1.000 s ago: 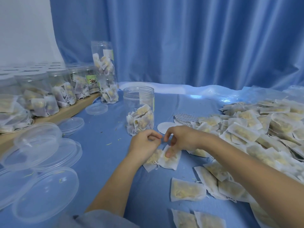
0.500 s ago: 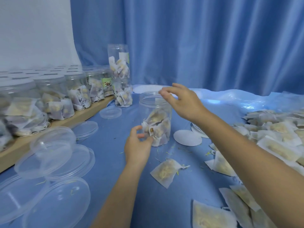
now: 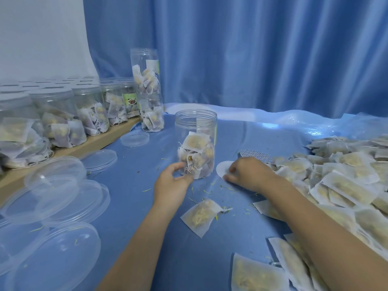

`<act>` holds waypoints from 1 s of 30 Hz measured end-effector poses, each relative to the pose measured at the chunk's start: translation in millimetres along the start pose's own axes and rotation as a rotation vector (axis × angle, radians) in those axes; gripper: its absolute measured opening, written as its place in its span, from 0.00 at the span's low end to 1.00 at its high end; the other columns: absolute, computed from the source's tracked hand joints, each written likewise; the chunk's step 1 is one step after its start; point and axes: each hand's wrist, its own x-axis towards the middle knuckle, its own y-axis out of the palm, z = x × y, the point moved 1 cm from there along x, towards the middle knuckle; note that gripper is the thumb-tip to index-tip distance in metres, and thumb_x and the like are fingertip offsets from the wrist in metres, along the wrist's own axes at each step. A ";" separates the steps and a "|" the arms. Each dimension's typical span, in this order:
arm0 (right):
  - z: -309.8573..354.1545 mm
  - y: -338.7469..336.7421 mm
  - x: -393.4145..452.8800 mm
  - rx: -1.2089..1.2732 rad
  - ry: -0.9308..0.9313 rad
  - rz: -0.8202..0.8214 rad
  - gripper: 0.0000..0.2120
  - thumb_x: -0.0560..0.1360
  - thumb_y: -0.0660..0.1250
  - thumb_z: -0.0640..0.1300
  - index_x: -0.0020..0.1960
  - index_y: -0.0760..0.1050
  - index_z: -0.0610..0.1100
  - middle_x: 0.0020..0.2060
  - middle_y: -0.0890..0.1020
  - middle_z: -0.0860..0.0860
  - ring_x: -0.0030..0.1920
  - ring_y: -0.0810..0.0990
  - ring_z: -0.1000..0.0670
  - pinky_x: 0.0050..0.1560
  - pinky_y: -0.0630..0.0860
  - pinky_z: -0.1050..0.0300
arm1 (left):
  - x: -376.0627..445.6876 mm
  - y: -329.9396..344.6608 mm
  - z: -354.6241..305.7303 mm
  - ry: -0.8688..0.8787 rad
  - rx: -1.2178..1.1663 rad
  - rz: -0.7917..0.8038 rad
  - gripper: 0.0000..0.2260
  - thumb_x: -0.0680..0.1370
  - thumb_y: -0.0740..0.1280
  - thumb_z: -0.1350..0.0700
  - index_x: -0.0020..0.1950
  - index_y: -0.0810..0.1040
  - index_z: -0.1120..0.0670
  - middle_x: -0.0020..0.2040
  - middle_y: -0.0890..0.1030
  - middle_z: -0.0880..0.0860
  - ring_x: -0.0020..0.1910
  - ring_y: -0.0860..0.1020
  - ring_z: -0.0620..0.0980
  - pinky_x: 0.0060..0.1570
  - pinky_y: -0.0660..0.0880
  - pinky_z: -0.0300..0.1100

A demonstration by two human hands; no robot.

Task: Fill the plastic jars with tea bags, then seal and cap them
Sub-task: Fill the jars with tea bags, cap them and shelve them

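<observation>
While the left hand (image 3: 171, 185) is curling its fingers round the base of the open jar (image 3: 196, 143) mid-table, the right hand (image 3: 248, 173) is pressing fingertips onto a white seal disc (image 3: 223, 169) just right of it. Bare cloth (image 3: 130, 185) is lying between jar and lids (image 3: 56, 198); tea bags (image 3: 346, 181) are crowding the right edge.

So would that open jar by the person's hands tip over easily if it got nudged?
Probably fairly easily. The open jar is thin clear plastic, taller than wide, and only about half full of tea bags, so it likely weighs little. The left hand holds its base, which should steady it.
</observation>
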 end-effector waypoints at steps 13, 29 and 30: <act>14.0 -15.4 -9.4 -0.014 -0.041 0.094 0.28 0.64 0.69 0.66 0.59 0.74 0.53 0.52 0.79 0.52 0.56 0.76 0.46 0.46 0.70 0.56 | -3.8 1.4 0.0 -0.054 -0.008 0.071 0.06 0.73 0.68 0.62 0.44 0.79 0.50 0.44 0.82 0.51 0.42 0.79 0.50 0.58 0.75 0.49; 59.8 -32.9 -27.6 0.653 -0.291 -0.246 0.07 0.75 0.67 0.43 0.42 0.81 0.42 0.33 0.79 0.50 0.35 0.72 0.59 0.37 0.66 0.73 | -3.1 -2.4 -14.3 -0.130 -0.356 0.016 0.05 0.77 0.65 0.56 0.48 0.76 0.57 0.42 0.79 0.51 0.42 0.80 0.50 0.44 0.77 0.44; 68.8 -34.4 -25.5 0.673 -0.304 -0.286 0.07 0.76 0.67 0.43 0.42 0.80 0.42 0.32 0.78 0.54 0.35 0.72 0.60 0.37 0.65 0.72 | -3.4 -3.2 -18.3 -0.152 -0.439 -0.011 0.05 0.78 0.64 0.55 0.49 0.75 0.57 0.42 0.79 0.51 0.41 0.79 0.49 0.43 0.77 0.43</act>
